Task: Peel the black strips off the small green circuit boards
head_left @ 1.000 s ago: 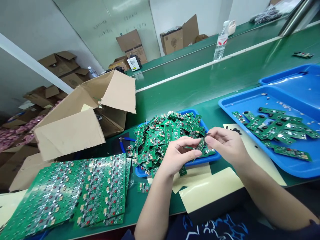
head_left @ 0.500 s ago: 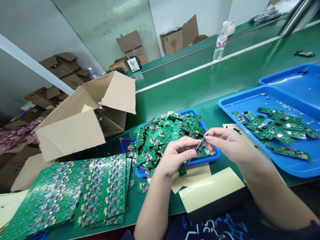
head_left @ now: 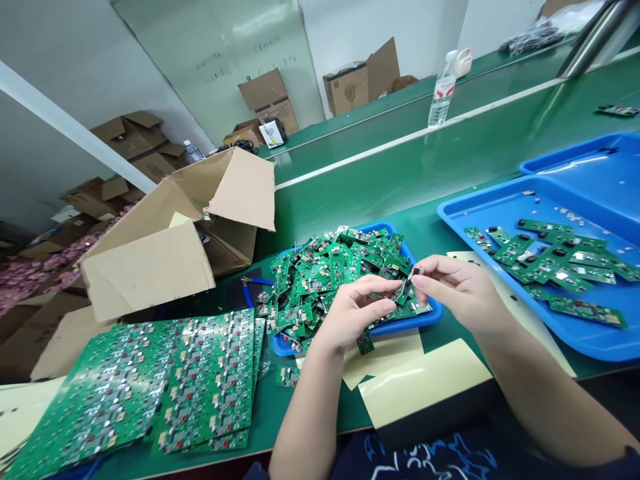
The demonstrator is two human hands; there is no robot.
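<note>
Over the heaped tray, my left hand (head_left: 357, 308) is closed in a pinch on a small circuit board (head_left: 403, 291), which is turned nearly edge-on. My right hand (head_left: 456, 288) pinches a small black piece (head_left: 415, 272) against the upper end of that board; whether the two touch is too small to tell. Below the hands, a blue tray (head_left: 434, 316) is piled with small green circuit boards (head_left: 320, 283). In front of it lie sheets of pale yellow backing paper (head_left: 425, 380), one with a black strip along its near edge.
At left are stacked large circuit board panels (head_left: 210, 380) and an open cardboard box (head_left: 150, 273). Blue-handled pliers (head_left: 249, 293) lie beside the heap. To the right, a blue tray (head_left: 565, 337) holds boards with black pieces on them. A water bottle (head_left: 443, 93) stands farther back.
The board between my hands has tilted slightly, and the black piece in my right fingers shows more plainly at its end. The whole view has shifted slightly; the trays and panels stay put.
</note>
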